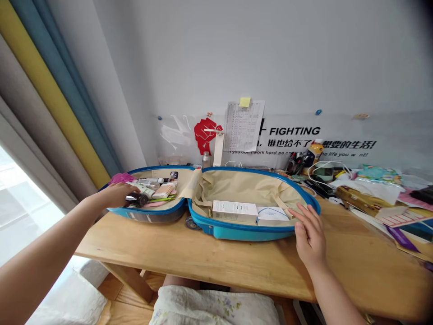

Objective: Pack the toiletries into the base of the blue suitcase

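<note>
A blue suitcase (pixel 250 232) lies open on the table, lined in beige fabric. In its left half, my left hand (pixel 118 195) is closed around a dark, shiny bottle (pixel 138 198), whose end sticks out past the fingers. Around that hand are small tubes and packets (pixel 152 184), a flat tan pack (pixel 165 190) and a bright pink item (pixel 122 178). The right half holds a white printed box (pixel 234 211) and a smaller white box (pixel 271 215) side by side along the front wall. My right hand (pixel 310 230), fingers spread, rests at the right rim.
The wooden table (pixel 209 262) has its front edge near my lap. Right of the suitcase lie a brown pouch (pixel 358 201), papers, cables and a yellow bottle (pixel 314 153). A small clear bottle (pixel 206 160) stands behind the hinge. Curtains (pixel 50 99) hang at left.
</note>
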### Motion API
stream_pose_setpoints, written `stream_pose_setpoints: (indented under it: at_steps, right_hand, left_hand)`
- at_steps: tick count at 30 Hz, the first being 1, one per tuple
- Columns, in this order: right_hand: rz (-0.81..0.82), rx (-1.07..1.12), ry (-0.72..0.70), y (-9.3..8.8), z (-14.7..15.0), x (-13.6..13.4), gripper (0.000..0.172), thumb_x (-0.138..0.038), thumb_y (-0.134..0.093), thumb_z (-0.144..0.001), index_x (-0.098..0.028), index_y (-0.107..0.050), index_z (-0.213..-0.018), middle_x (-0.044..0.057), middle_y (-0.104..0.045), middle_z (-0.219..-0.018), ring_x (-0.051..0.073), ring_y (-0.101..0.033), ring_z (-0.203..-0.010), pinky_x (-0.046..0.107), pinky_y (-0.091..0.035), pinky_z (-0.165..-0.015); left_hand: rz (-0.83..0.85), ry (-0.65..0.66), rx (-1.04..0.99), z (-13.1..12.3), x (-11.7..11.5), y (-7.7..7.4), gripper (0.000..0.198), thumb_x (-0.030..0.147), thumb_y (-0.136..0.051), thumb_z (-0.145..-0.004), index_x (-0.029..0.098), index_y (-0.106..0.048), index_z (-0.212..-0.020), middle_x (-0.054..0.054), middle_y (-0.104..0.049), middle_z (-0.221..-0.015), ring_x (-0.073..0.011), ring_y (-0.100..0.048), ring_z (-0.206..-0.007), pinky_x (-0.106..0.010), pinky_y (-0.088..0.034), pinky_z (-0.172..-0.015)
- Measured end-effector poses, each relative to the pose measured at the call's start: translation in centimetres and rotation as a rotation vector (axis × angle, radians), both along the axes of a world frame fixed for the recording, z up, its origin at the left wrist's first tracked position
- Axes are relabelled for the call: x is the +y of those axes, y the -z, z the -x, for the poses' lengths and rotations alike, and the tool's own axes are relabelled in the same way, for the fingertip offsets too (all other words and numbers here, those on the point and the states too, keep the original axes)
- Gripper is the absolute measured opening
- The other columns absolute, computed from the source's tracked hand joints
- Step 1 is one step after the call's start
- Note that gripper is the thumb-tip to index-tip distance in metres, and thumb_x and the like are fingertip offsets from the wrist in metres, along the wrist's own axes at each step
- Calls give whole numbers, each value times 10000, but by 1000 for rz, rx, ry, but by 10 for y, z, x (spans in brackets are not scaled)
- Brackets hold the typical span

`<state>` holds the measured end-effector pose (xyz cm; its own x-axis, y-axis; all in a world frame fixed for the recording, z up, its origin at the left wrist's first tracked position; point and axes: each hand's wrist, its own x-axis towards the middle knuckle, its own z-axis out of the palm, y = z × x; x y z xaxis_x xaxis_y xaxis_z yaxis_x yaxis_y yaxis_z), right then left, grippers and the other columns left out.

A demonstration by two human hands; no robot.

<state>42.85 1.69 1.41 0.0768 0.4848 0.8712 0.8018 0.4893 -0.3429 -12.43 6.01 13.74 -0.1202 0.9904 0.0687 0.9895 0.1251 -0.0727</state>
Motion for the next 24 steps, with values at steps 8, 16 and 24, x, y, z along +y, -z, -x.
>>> stream_pose_setpoints:
  at_steps: [8,16,24]
  right_hand:
    - [6,12,-2,-1,2,-1,327,-338,-400,-932,-233,-667,-1088,93,-613,-1261,293,-435,-1322,548,-368,-1069]
    - [26,24,0,-1,2,-2,319,-338,-405,-932,-235,-668,-1081,93,-606,-1267,290,-429,-1327,551,-366,-1069]
    - [21,21,-5,2,1,-1,317,-323,-414,-929,-229,-667,-1095,96,-608,-1272,292,-427,-1330,559,-356,-1079]
  left_hand:
    - [-57,216,123,-15,-4,-32,568,555,-414,-797,210,-490,-1242,-52,-657,-1163,-248,-569,-1060,-343,-378,-972]
    - [-91,640,-202,-153,-14,-55,632,606,-448,-857,277,-398,-1395,-72,-542,-1204,-245,-608,-977,-307,-464,-806]
    - [146,992,-159,-271,4,-40,648,537,-545,-870,275,-358,-1433,-76,-536,-1289,-231,-596,-1069,-276,-444,-853]
